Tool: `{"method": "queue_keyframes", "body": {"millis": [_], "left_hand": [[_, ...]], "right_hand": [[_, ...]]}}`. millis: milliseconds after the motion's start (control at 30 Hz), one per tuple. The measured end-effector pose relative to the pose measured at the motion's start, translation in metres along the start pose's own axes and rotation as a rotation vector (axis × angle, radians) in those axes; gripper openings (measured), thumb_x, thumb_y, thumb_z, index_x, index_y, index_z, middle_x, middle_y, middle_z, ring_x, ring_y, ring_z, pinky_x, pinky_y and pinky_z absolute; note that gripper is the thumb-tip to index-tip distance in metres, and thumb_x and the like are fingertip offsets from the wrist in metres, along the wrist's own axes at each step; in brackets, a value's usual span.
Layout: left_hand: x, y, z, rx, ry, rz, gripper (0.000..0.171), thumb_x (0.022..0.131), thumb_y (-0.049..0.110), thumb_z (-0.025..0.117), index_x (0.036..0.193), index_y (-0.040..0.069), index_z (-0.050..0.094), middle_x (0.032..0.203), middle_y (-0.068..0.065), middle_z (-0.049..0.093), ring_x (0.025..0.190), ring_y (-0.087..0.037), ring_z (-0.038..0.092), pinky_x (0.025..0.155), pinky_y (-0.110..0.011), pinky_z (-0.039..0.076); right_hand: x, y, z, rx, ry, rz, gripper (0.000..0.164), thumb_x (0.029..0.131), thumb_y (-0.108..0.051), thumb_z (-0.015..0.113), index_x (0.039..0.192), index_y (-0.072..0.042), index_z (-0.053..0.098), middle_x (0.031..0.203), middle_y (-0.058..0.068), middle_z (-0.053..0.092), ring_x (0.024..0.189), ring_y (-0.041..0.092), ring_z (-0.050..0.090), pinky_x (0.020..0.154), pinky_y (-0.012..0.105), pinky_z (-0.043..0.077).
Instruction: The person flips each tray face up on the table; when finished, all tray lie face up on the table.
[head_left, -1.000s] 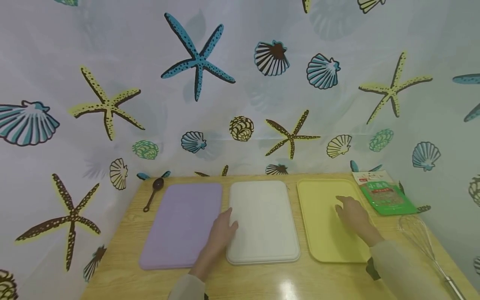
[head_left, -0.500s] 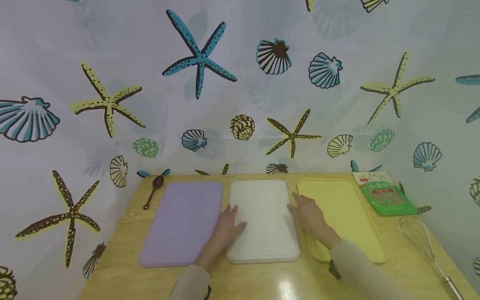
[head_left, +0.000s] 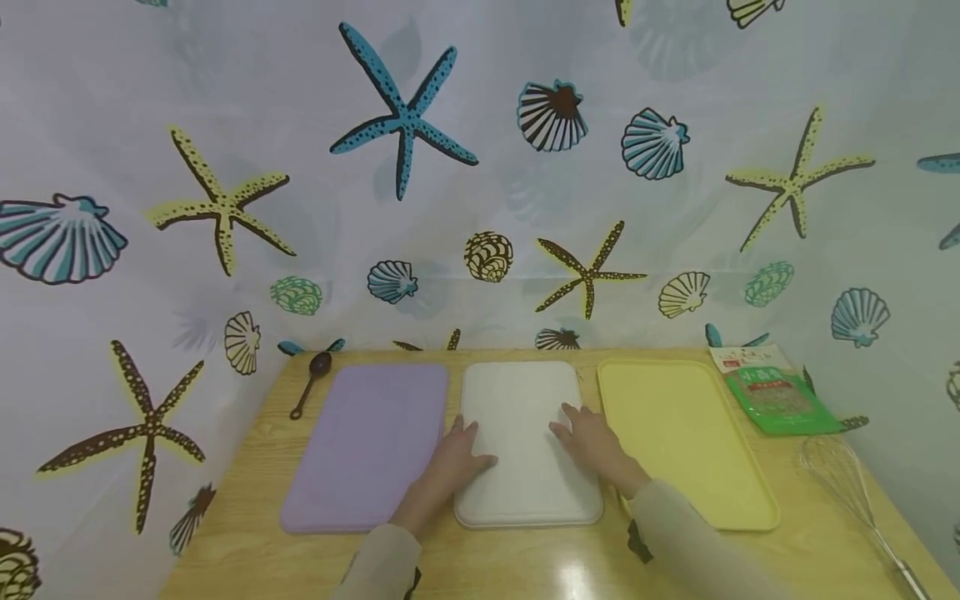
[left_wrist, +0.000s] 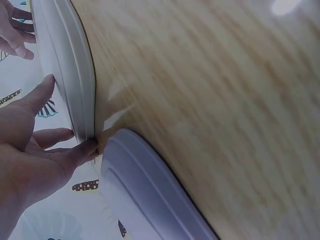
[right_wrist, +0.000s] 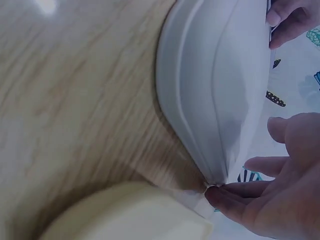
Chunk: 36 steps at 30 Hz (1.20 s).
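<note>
While your left hand (head_left: 452, 462) touches the left edge of the white tray (head_left: 525, 487) with its fingertips, your right hand (head_left: 600, 443) touches the right edge, the fingers of both spread and relaxed. Each thumb reaches over the tray's top; whether they touch it, you cannot tell. The white tray lies on the counter (head_left: 502, 560) between the lilac tray (head_left: 367, 442) and the yellow tray (head_left: 686, 437). A dark spoon (head_left: 318, 367) lies left of the lilac one; a green packet (head_left: 780, 402) and a whisk (head_left: 864, 512) lie right of the yellow.
</note>
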<state>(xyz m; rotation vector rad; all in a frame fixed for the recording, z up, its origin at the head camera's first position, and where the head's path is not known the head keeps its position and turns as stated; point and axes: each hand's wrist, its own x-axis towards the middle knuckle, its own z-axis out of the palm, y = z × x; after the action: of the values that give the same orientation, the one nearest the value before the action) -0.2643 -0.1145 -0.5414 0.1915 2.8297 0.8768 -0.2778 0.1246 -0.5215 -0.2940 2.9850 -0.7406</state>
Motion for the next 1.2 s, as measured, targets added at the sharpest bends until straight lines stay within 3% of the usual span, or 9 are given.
{"method": "queue_keyframes", "body": {"millis": [200,433,767,967,1200], "left_hand": [[-0.004,0.003,-0.003,-0.026,-0.011,-0.005,0.075,0.086,0.029,0.072,0.142,-0.009,0.038,0.152,-0.034,0.018,0.137,-0.048,0.027,0.112,-0.056,0.027],[0.001,-0.001,0.0,0.004,-0.009,-0.006,0.076,0.086,0.032,0.072,0.142,-0.007,0.038,0.152,-0.033,0.019,0.137,-0.047,0.027,0.112,-0.054,0.027],[0.0,0.005,-0.006,-0.024,0.01,-0.001,0.073,0.086,0.027,0.073,0.139,-0.011,0.04,0.15,-0.036,0.019,0.136,-0.049,0.028,0.112,-0.055,0.027],[-0.002,0.005,-0.001,-0.037,0.019,-0.005,0.074,0.086,0.028,0.073,0.14,-0.011,0.04,0.151,-0.035,0.019,0.135,-0.05,0.029,0.111,-0.056,0.028],[-0.004,0.005,-0.001,-0.032,0.024,-0.01,0.073,0.085,0.028,0.073,0.139,-0.01,0.041,0.15,-0.035,0.021,0.134,-0.049,0.03,0.11,-0.055,0.03]], "right_hand": [[0.001,0.004,0.007,0.043,-0.006,0.05,0.064,0.093,-0.037,0.062,0.135,0.009,0.048,0.134,0.034,0.047,0.125,0.052,0.042,0.104,0.058,0.038],[0.001,0.003,0.008,0.082,0.021,0.07,0.068,0.083,-0.03,0.076,0.13,0.012,0.051,0.13,0.034,0.05,0.121,0.052,0.042,0.1,0.057,0.042],[0.005,-0.006,0.007,0.146,0.081,0.121,0.065,0.078,-0.024,0.08,0.126,0.012,0.055,0.126,0.032,0.053,0.116,0.047,0.045,0.097,0.053,0.044],[0.006,-0.005,0.011,0.157,0.112,0.163,0.064,0.074,-0.023,0.083,0.123,0.011,0.059,0.122,0.03,0.056,0.109,0.042,0.048,0.09,0.049,0.047],[0.006,-0.003,0.016,0.199,0.141,0.171,0.065,0.071,-0.02,0.085,0.122,0.011,0.059,0.121,0.03,0.057,0.108,0.042,0.049,0.092,0.049,0.046]]}}
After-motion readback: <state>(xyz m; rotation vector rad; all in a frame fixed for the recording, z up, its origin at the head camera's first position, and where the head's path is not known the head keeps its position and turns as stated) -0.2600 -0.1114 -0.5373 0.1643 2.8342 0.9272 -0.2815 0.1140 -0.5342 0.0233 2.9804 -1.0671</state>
